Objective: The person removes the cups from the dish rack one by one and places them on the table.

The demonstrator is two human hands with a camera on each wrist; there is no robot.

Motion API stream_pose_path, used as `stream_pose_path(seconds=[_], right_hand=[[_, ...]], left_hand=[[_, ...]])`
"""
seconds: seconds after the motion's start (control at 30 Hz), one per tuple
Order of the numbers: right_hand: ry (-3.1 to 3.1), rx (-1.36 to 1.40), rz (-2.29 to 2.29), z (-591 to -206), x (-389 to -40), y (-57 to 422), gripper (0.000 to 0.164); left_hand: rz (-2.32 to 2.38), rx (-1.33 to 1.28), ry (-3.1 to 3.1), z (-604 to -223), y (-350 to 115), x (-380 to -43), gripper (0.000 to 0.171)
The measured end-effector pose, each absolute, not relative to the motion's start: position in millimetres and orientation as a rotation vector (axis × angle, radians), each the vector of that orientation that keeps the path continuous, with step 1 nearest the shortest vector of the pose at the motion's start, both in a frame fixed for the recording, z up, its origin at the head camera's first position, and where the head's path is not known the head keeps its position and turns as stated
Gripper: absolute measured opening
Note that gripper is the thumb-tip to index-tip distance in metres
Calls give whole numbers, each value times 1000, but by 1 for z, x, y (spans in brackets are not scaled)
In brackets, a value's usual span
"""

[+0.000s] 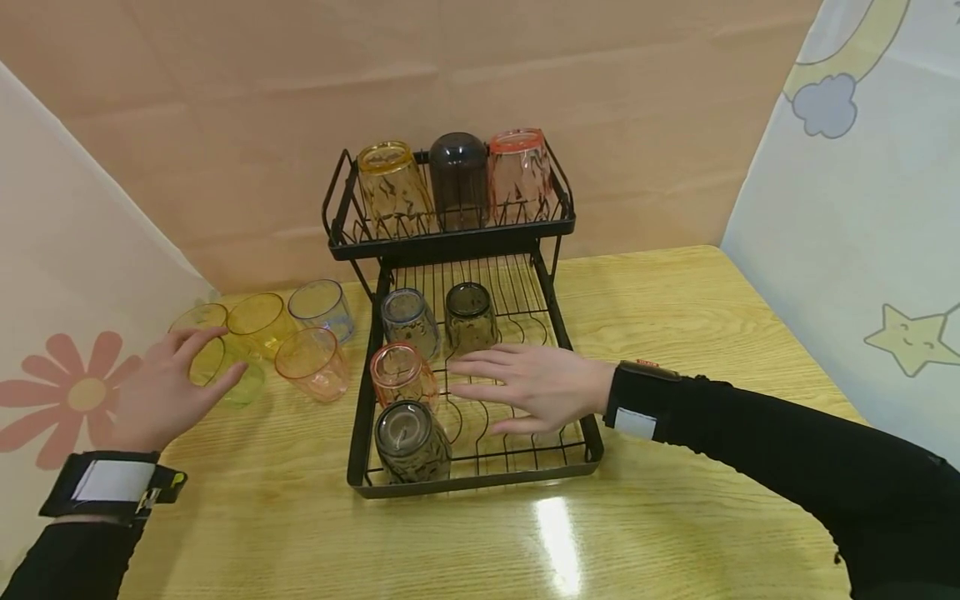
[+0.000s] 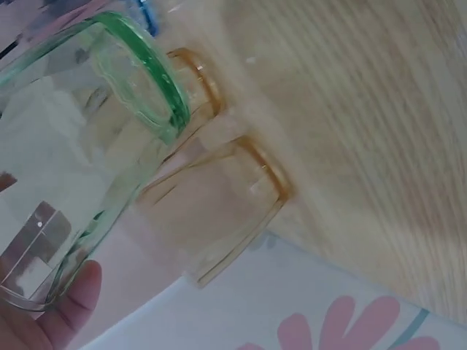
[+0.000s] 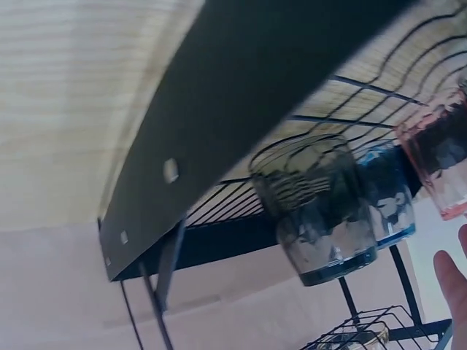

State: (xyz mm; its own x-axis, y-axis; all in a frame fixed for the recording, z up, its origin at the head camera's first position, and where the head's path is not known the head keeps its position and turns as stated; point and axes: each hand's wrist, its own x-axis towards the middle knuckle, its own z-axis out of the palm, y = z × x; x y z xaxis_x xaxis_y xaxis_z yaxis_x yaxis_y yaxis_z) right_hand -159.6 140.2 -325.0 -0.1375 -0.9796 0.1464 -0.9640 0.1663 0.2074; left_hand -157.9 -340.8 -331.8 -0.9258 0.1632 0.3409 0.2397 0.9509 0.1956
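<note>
My left hand (image 1: 168, 387) is at the left, its thumb and index finger spread about the rim of an upright green glass (image 1: 243, 387). Close up in the left wrist view, the green glass (image 2: 95, 146) shows its thick base, with the thumb (image 2: 80, 292) beside its rim. Over the lower tier of the black dish rack (image 1: 480, 482), my right hand (image 1: 525, 387) extends with straight fingers and holds nothing. Near its fingertips are upside-down glasses: a smoky one (image 1: 470, 317) and a pink one (image 1: 401, 375). A grey one (image 1: 412, 442) sits at the front left corner, a bluish one (image 1: 410, 321) behind.
Beside the green glass stand amber (image 1: 262, 325), blue (image 1: 322, 308) and orange (image 1: 311, 364) glasses, upright. The rack's upper tier bears an amber glass (image 1: 395, 187), a dark glass (image 1: 459, 179) and a pink-rimmed glass (image 1: 519, 175). Patterned cloths hang at both sides.
</note>
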Motion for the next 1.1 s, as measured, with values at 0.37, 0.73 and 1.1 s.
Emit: stream_pose_path(seconds=[0.37, 0.73, 1.1], right_hand=[[-2250, 1828, -165, -323, -172, 150, 69], [-2321, 1706, -123, -322, -191, 155, 69], [-2435, 1498, -96, -320, -208, 141, 79]], left_hand=[[-317, -400, -2848, -358, -331, -170, 61], [-237, -397, -2833, -369, -327, -173, 60], [-278, -390, -2823, -369, -326, -176, 64]])
